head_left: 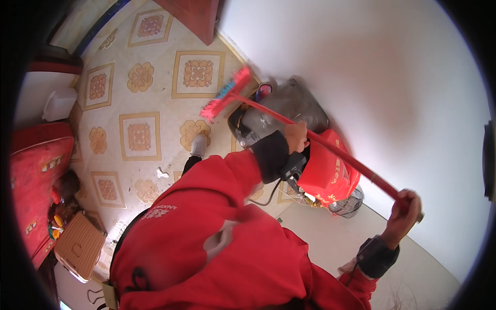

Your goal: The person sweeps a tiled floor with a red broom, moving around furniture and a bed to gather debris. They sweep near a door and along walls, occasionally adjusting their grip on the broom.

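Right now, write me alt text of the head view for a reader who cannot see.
A person's left hand and right hand hold a red-handled broom with pink-and-blue bristles. Around it are a patterned floor, a red bag and a white wall.

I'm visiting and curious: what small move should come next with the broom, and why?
Perhaps ease the broom left, away from the wall and dark bag: its bristles look close to both, while floor lies to their left. The left hand grips the handle partway along and the right hand near its end, so both could steer.
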`<state>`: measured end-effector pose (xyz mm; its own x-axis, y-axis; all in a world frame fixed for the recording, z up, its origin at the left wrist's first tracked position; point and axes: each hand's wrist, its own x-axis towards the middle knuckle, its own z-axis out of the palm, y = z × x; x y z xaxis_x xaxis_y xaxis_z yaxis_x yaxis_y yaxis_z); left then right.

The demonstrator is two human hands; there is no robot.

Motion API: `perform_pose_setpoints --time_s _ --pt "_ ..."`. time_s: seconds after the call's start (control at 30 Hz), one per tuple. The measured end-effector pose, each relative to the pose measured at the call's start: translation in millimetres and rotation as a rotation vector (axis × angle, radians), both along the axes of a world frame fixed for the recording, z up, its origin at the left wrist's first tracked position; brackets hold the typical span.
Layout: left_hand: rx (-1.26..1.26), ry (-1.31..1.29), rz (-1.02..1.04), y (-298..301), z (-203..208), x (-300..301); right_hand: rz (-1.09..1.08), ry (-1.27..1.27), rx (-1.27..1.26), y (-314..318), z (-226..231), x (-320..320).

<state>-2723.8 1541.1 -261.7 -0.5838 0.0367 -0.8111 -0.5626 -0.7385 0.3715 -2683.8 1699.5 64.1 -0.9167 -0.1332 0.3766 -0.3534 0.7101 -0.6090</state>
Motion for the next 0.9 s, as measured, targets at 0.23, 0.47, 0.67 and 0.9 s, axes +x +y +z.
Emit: perform_pose_setpoints --time_s 0.23,0.47,0.67,0.9 --pt "0.467 0.010 0.474 -88 -48 -74 -0.086 -0.262 -0.371 -134 -10 -111" --pt "0.295 -0.158 0.557 -189 -89 -79 0.124 -0.298 -0.373 -178 -71 -104" --pt "-0.118 0.264 0.669 -162 -49 -56 0.357 0.156 0.401 -141 -22 -109" --pt "0.229 -0.141 0.655 -178 11 13 0.358 -0.116 -0.181 -112 -21 -117"
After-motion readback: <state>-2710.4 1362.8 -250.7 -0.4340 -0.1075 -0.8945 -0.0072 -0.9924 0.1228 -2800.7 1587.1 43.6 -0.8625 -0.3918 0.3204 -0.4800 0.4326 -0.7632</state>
